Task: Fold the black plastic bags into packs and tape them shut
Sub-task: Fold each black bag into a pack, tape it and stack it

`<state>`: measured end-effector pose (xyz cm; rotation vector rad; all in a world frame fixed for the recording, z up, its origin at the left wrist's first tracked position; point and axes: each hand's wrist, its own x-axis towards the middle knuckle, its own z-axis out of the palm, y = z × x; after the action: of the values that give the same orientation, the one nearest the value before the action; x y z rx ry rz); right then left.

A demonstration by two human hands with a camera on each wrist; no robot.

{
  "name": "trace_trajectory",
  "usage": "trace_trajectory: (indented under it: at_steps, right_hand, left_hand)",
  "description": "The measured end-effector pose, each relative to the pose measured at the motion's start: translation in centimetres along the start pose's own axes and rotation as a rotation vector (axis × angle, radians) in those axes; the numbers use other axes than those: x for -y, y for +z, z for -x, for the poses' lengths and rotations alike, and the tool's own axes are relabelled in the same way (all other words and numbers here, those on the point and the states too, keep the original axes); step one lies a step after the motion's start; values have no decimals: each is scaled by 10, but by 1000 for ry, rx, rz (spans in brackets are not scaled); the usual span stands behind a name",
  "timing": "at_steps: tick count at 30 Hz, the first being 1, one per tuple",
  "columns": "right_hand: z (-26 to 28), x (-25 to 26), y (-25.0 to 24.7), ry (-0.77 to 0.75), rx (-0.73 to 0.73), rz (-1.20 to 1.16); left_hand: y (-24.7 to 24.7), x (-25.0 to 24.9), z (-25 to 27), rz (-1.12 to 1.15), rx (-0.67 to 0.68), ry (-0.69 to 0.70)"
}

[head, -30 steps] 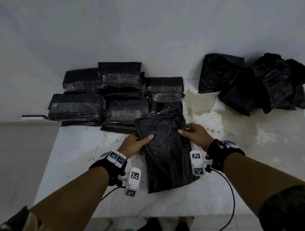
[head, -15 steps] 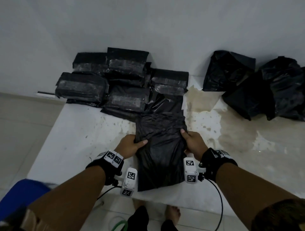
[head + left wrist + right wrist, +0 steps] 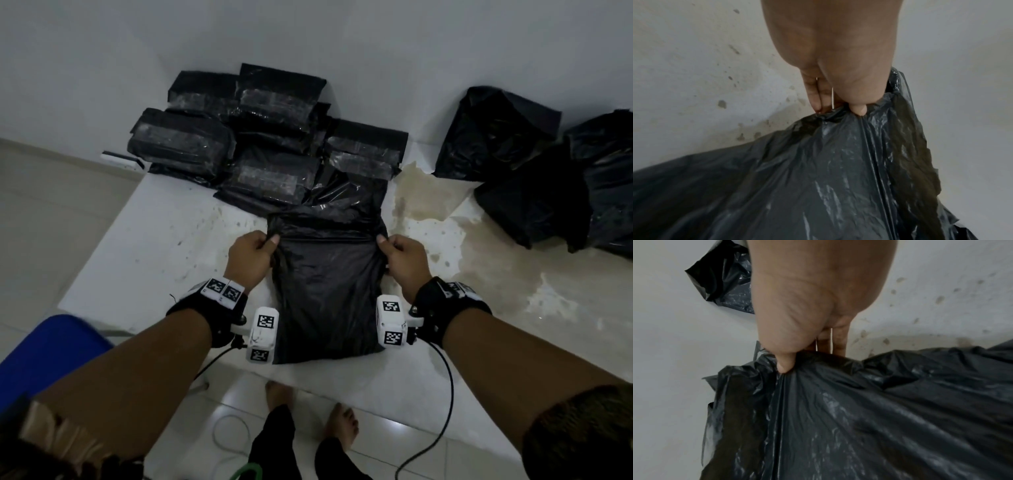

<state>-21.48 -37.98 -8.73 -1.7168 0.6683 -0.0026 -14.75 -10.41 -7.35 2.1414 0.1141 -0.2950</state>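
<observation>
Fingers of both hands mostly hidden: head view shows only knuckles and thumbs, wrist views show palm heels, thumb tips and a couple of fingertips behind plastic. Contents of black bag (image 3: 329, 284) can't be made out; it's opaque, looks bulky and creased. Far end of it runs under the fold line and against the taped packs (image 3: 270, 137), so the boundary there is hard to see.

Left hand (image 3: 251, 258) pinches the bag's left edge at the fold, thumb (image 3: 858, 110) on top, fingers curled under. Right hand (image 3: 402, 262) does the same on the right edge, thumb (image 3: 785, 365) pressed into gathered plastic. Bag lies flat on the white table (image 3: 154, 246) between the two hands, near end reaching the table edge between the wrist cameras.

Beyond the hands, toward the wall: taped packs stacked several deep, clear tape strips glinting on top, exact count unclear because they overlap. Beyond and right of right hand: loose black bags (image 3: 534, 164) in a crumpled heap, partly cut off at frame edge; what's inside, if anything, not visible. One corner of that heap shows in right wrist view.

Table surface stained brownish past right hand. Blue object (image 3: 44, 346) below left forearm, cut off, unidentifiable.
</observation>
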Motion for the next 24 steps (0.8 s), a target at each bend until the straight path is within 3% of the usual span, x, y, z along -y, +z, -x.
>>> trace_trajectory:
  at_steps: [5, 11, 14, 24]
  right_hand:
    - [-3, 13, 0, 17, 94, -34]
    - [-10, 21, 1, -13, 88, -40]
    - [-6, 32, 2, -15, 176, -52]
    - [10, 22, -17, -28, 166, -12]
  left_hand:
    - [4, 3, -3, 99, 126, -27]
    - [5, -6, -5, 158, 33, 3]
    - [2, -8, -2, 198, 160, -10]
    - [-12, -3, 28, 129, 256, 136]
